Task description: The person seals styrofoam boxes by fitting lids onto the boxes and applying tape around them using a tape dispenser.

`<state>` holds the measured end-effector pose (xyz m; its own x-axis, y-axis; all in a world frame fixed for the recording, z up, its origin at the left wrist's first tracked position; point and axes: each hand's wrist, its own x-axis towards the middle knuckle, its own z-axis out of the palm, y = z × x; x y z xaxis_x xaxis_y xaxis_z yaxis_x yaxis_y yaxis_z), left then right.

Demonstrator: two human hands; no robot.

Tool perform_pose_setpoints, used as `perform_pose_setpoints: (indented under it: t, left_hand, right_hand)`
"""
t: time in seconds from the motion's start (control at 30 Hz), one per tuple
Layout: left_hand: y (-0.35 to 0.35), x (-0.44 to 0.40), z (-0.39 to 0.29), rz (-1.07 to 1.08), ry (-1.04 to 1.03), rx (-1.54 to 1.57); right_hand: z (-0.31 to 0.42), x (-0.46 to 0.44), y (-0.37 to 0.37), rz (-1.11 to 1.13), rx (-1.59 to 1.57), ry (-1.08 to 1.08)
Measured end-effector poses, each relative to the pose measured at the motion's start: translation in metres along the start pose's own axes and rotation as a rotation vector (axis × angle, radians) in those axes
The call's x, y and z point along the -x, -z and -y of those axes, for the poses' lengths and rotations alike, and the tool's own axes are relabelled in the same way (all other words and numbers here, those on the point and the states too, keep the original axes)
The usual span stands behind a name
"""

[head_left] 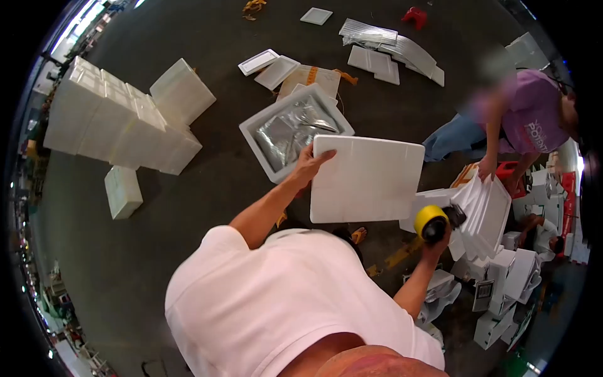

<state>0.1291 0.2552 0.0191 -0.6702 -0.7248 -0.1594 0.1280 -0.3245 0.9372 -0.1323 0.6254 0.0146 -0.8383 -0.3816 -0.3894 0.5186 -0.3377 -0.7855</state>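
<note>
My left hand (309, 164) grips the left edge of a white foam lid (370, 182), its thumb lying over the top face. The lid is held up in front of me, overlapping the near right corner of an open white foam box (267, 157). Inside that box lie crumpled silver foil bags (286, 133). Out to the right, my right hand (438, 244) is wrapped round a tape dispenser (453, 217) that carries a yellow roll of tape (431, 224). Its fingers are partly hidden behind the roll. The dispenser is apart from the lid.
White foam boxes (119, 119) stand stacked at left, with a small box (123, 192) nearby. Lids (276, 72) and silver sheets (392, 43) lie ahead. At right a co-worker in a purple shirt (534, 113) holds several foam lids (487, 210). Boxes (502, 283) crowd the lower right.
</note>
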Motion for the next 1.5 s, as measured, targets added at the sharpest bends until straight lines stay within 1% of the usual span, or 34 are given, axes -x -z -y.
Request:
perform_pose_setpoints:
  t: [0.03, 0.07, 0.1, 0.13, 0.17, 0.2, 0.27, 0.3, 0.33, 0.37, 0.4, 0.47, 0.53, 0.57, 0.6, 0.67, 0.7, 0.73, 0.77, 0.8, 0.83, 0.87, 0.9, 0.93, 0.97, 1.03, 1.07, 1.1, 1.13, 1.17, 1.2, 1.3, 1.4, 1.5]
  left_hand:
    - [0.028, -0.002, 0.003, -0.062, 0.080, 0.026]
    - [0.048, 0.004, 0.007, -0.126, 0.169, 0.050]
    - [0.070, 0.005, 0.011, -0.155, 0.210, 0.163]
    - [0.096, 0.002, 0.010, -0.177, 0.245, 0.266]
    - [0.114, 0.004, -0.004, -0.272, 0.207, 0.248]
    - [0.129, 0.006, -0.015, -0.363, 0.172, 0.228]
    - [0.178, -0.010, 0.001, -0.520, 0.058, 0.124]
    - [0.195, -0.017, 0.003, -0.557, -0.025, 0.098]
    - [0.210, -0.029, 0.005, -0.593, -0.117, 0.076]
    - [0.226, -0.039, 0.009, -0.654, -0.079, 0.032]
    - [0.236, -0.046, 0.016, -0.720, -0.045, -0.022]
    - [0.248, -0.055, 0.035, -0.771, 0.001, -0.078]
    - [0.254, -0.065, 0.059, -0.839, 0.033, -0.124]
    - [0.255, -0.067, 0.071, -0.798, -0.047, -0.201]
    - [0.254, -0.066, 0.079, -0.756, -0.124, -0.277]
    - [0.254, -0.064, 0.074, -0.725, -0.119, -0.265]
    - [0.251, -0.064, 0.070, -0.720, -0.121, -0.335]
    - [0.246, -0.066, 0.068, -0.697, -0.129, -0.398]
    - [0.235, -0.067, 0.062, -0.727, -0.071, -0.417]
    - [0.228, -0.066, 0.055, -0.742, -0.015, -0.440]
    - [0.251, -0.077, 0.080, -0.710, -0.078, -0.486]
    - [0.259, -0.082, 0.077, -0.719, -0.085, -0.681]
    - [0.241, -0.075, 0.044, -0.628, -0.045, -0.587]
    - [0.271, -0.088, 0.061, -0.669, 0.131, -0.657]
    - [0.254, -0.086, 0.038, -0.716, 0.190, -0.902]
    - [0.257, -0.092, 0.035, -0.622, 0.270, -0.833]
    - [0.301, -0.106, 0.074, -0.544, 0.210, -0.643]
    - [0.283, -0.093, 0.062, -0.432, 0.066, -0.425]
    - [0.282, -0.085, 0.069, -0.360, -0.155, -0.538]
    - [0.256, -0.065, 0.067, -0.486, -0.203, -0.609]
    - [0.254, -0.067, 0.058, -0.482, -0.207, -0.614]
    - [0.247, -0.069, 0.042, -0.574, 0.139, -0.860]
    - [0.251, -0.077, 0.032, -0.584, 0.291, -0.949]
    - [0.248, -0.068, 0.038, -0.612, 0.287, -0.931]
  right_hand:
    - [-0.013, 0.007, -0.036, 0.127, -0.025, -0.120]
    - [-0.034, 0.004, -0.049, 0.188, 0.219, -0.032]
    - [-0.060, -0.022, -0.043, 0.171, 0.234, -0.130]
    - [-0.068, -0.018, -0.074, 0.113, 0.478, -0.117]
    - [-0.090, -0.043, -0.084, 0.225, 0.521, -0.094]
    - [-0.096, -0.043, -0.126, 0.367, 0.402, -0.180]
    - [-0.107, -0.041, -0.216, 0.350, 0.453, -0.178]
    - [-0.122, -0.074, -0.235, 0.474, 0.511, -0.180]
    - [-0.123, -0.071, -0.277, 0.491, 0.543, -0.189]
    - [-0.124, -0.067, -0.320, 0.509, 0.576, -0.197]
    - [-0.133, -0.089, -0.337, 0.589, 0.657, -0.247]
    - [-0.181, -0.156, -0.348, 0.582, 0.902, -0.220]
    - [-0.160, -0.112, -0.387, 0.484, 1.185, -0.203]
    - [-0.192, -0.154, -0.367, 0.532, 1.210, -0.281]
    - [-0.196, -0.148, -0.365, 0.447, 1.306, -0.205]
    - [-0.229, -0.209, -0.321, 1.066, 1.677, 0.456]
    - [-0.235, -0.212, -0.306, 1.144, 1.530, 0.811]
    - [-0.227, -0.195, -0.307, 1.019, 1.618, 0.593]
    - [-0.234, -0.206, -0.289, 1.098, 1.511, 0.741]
    - [-0.226, -0.193, -0.283, 1.075, 1.482, 0.769]
    - [-0.247, -0.203, -0.267, 1.119, 1.501, 0.835]
    - [-0.220, -0.168, -0.283, 0.983, 1.338, 0.296]
    - [-0.191, -0.130, -0.301, 0.701, 1.097, -0.117]
    - [-0.218, -0.129, -0.286, 0.504, 0.869, -0.114]
    - [-0.261, -0.156, -0.262, 0.496, 0.817, -0.169]
    - [-0.256, -0.143, -0.268, 0.426, 0.772, -0.166]
    - [-0.242, -0.130, -0.274, 0.439, 0.739, -0.141]
    - [-0.218, -0.114, -0.282, 0.492, 0.715, -0.187]
    - [-0.199, -0.108, -0.295, 0.544, 0.699, -0.231]
    - [-0.196, -0.113, -0.303, 0.552, 0.685, -0.214]
    - [-0.197, -0.114, -0.301, 0.494, 0.762, -0.236]
    - [-0.230, -0.130, -0.291, 0.423, 0.884, -0.235]
    - [-0.223, -0.116, -0.301, 0.436, 0.868, -0.231]
    - [-0.197, -0.091, -0.294, 0.539, 0.793, -0.359]
